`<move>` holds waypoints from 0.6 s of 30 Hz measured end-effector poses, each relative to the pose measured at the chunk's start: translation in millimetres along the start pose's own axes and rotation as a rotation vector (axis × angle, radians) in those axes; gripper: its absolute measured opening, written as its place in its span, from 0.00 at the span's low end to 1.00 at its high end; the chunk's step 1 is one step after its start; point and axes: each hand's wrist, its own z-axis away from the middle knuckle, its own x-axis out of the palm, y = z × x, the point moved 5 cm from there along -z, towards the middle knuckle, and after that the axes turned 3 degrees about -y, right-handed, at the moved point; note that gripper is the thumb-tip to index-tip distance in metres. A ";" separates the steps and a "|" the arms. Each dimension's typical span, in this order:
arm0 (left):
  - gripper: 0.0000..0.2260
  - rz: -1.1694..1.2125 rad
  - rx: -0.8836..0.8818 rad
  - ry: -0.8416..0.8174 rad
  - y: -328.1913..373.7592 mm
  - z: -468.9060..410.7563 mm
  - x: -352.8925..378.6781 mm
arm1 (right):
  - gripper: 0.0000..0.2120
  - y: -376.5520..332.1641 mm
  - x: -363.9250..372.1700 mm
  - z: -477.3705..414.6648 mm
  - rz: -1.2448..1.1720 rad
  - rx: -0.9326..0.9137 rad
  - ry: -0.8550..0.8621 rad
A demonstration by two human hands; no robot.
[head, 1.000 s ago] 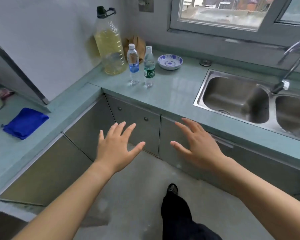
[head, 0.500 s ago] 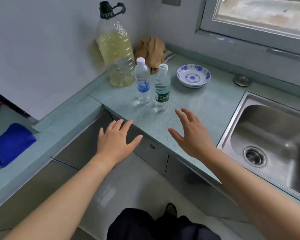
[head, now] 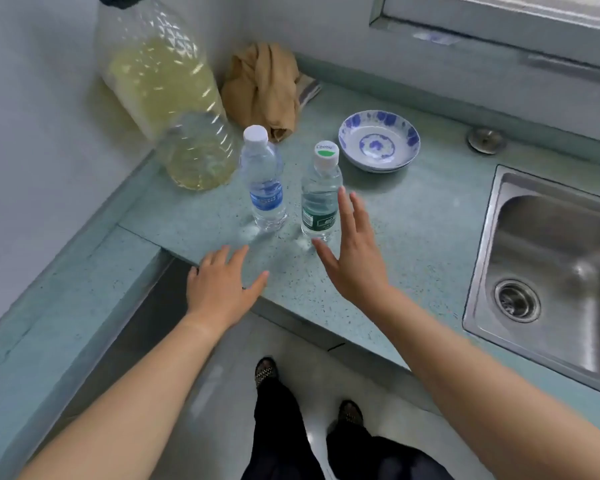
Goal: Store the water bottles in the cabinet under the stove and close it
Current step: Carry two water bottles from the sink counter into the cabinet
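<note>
Left hand: the person's bare left hand [head: 222, 289] is spread flat, fingers apart, over the front edge of the speckled pale-green countertop [head: 413, 230]; it grasps nothing.
Right hand: the bare right hand [head: 354, 258] is released too, palm turned leftward, its fingers just beside the green-labelled bottle; whether they touch it I cannot tell.
Blue-labelled bottle: a clear plastic water bottle with a white cap and blue label [head: 264, 181] stands upright on the countertop, ahead of the left hand and apart from it.
Green-labelled bottle: a clear plastic water bottle with a green label and a green-marked white cap [head: 321, 194] stands upright just to the right of the first.
Behind them: a large clear jug of yellow oil [head: 167, 98] in the corner, a crumpled tan cloth [head: 264, 88] beside it.
Right of the bottles: a white shallow bowl with blue flowers [head: 379, 142], then a stainless steel sink [head: 551, 265] set into the counter.
Below: dark trousers and shoes on a grey floor.
</note>
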 end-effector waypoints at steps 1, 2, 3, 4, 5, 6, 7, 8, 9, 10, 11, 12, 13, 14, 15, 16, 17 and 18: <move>0.32 0.010 0.014 -0.006 -5.9 -12.9 3.8 | 0.38 -0.1 6.5 -6.4 -0.010 0.009 0.034; 0.32 0.019 0.028 -0.018 -10.8 -24.9 8.2 | 0.37 -0.6 12.1 -12.4 -0.024 0.010 0.072; 0.31 0.021 0.042 -0.031 -14.7 -36.2 12.2 | 0.37 -0.5 17.4 -18.1 -0.039 0.006 0.110; 0.31 0.019 0.057 -0.045 -17.5 -47.0 16.1 | 0.37 0.6 22.3 -23.3 -0.054 0.007 0.144; 0.31 0.015 0.071 -0.054 -19.9 -56.8 18.9 | 0.36 2.3 26.5 -28.0 -0.067 0.014 0.177; 0.31 0.010 0.084 -0.056 -22.5 -66.0 21.7 | 0.35 4.1 30.4 -32.3 -0.078 0.019 0.214; 0.31 0.006 0.101 -0.055 -25.2 -74.9 24.4 | 0.35 5.3 33.9 -36.2 -0.091 0.022 0.254; 0.31 0.005 0.124 -0.052 -27.2 -83.3 26.5 | 0.36 6.2 36.8 -39.8 -0.108 0.026 0.290; 0.30 0.006 0.152 -0.047 -28.4 -91.0 28.2 | 0.37 6.8 39.1 -43.7 -0.130 0.038 0.317; 0.30 0.009 0.179 -0.044 -29.7 -98.7 30.3 | 0.38 7.8 41.2 -48.7 -0.153 0.056 0.338; 0.30 0.016 0.200 -0.047 -30.9 -106.0 31.9 | 0.40 9.0 42.9 -54.6 -0.177 0.076 0.353; 0.29 0.024 0.215 -0.058 -32.4 -112.5 34.4 | 0.40 10.6 44.1 -61.0 -0.206 0.094 0.363; 0.29 0.027 0.229 -0.067 -34.5 -117.8 37.5 | 0.41 11.3 44.7 -67.2 -0.230 0.105 0.373; 0.29 0.022 0.248 -0.067 -36.4 -121.7 40.9 | 0.41 11.3 44.9 -73.3 -0.243 0.104 0.385; 0.29 0.014 0.271 -0.057 -38.2 -124.1 44.0 | 0.41 10.6 45.1 -79.5 -0.239 0.094 0.394; 0.29 0.011 0.291 -0.041 -39.9 -125.1 46.8 | 0.40 10.1 46.3 -85.8 -0.226 0.080 0.394; 0.29 0.015 0.303 -0.025 -41.7 -124.8 49.2 | 0.39 8.6 48.5 -91.6 -0.214 0.070 0.385; 0.29 0.023 0.309 -0.010 -43.1 -124.1 51.0 | 0.38 6.8 50.7 -96.6 -0.205 0.064 0.373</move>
